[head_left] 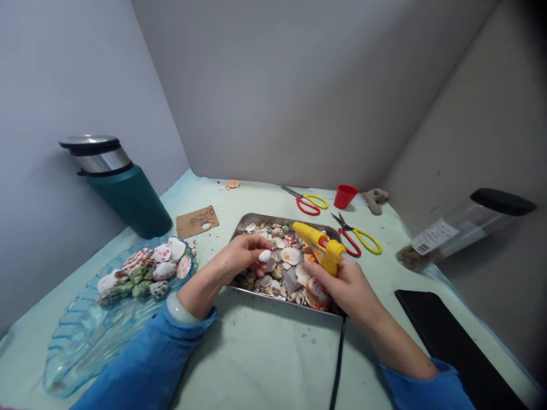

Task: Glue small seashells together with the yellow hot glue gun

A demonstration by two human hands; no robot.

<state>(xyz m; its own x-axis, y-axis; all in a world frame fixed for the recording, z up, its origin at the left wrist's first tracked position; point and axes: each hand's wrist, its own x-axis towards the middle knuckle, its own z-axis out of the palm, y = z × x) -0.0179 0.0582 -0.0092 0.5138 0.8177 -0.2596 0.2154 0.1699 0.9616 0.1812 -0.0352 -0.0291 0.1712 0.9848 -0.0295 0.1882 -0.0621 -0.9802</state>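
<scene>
A small white seashell is pinched between the thumb and fingers of my left hand, above the left part of a metal tray. My right hand is wrapped round the handle of a yellow glue gun, whose nozzle points up and to the left over the tray. Many loose shells fill the tray, white, striped, orange and greenish. The glue gun's trigger is partly covered by my fingers. A black cord runs from below my right hand to the table's front edge.
On the left, a blue glass dish bears more shells, with a teal bottle behind it. Cardboard, two pairs of scissors and a red cup lie beyond the tray. At right are a clear jar and a black slab.
</scene>
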